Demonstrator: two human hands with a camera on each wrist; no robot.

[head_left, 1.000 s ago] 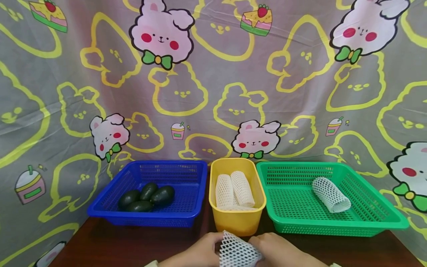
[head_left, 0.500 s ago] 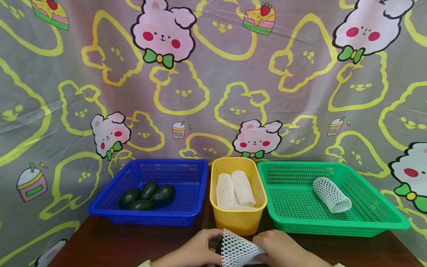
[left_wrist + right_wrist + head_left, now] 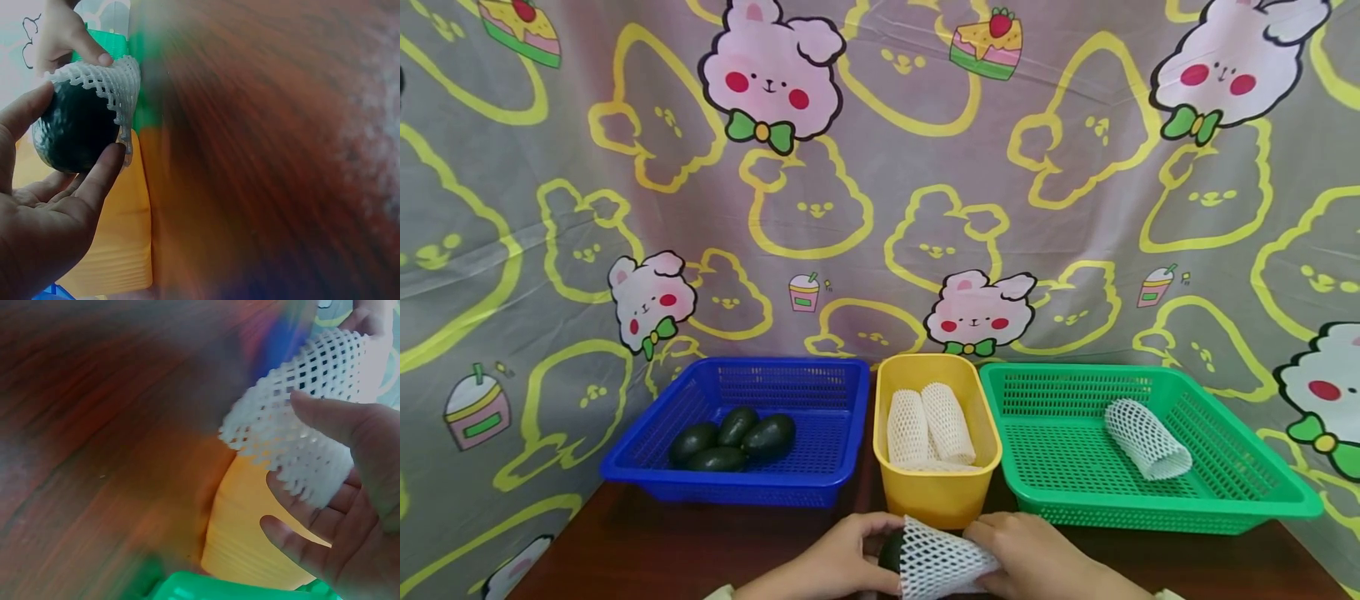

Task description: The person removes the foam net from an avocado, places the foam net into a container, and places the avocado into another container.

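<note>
My left hand (image 3: 838,557) grips a dark green avocado (image 3: 75,128) between thumb and fingers at the near edge of the table. One end of the avocado sits inside the mouth of a white foam net sleeve (image 3: 940,562); the end towards my left palm is bare. On the other side, my right hand (image 3: 1033,554) pinches the sleeve, thumb on top and fingers beneath, as the right wrist view shows. That far end of the sleeve looks narrower and slack. How deep the avocado sits is partly hidden by the netting.
A blue basket (image 3: 842,477) at left holds several avocados (image 3: 770,437). Behind my hands stands a yellow bin (image 3: 934,500) with several foam net sleeves (image 3: 907,429). The green basket (image 3: 1135,508) at right holds one netted piece (image 3: 1146,439). A patterned curtain (image 3: 880,167) hangs behind.
The sleeve's mouth has turned towards my left hand, and the avocado has come into view at it. My right hand has shifted slightly right, along the sleeve's far end.
</note>
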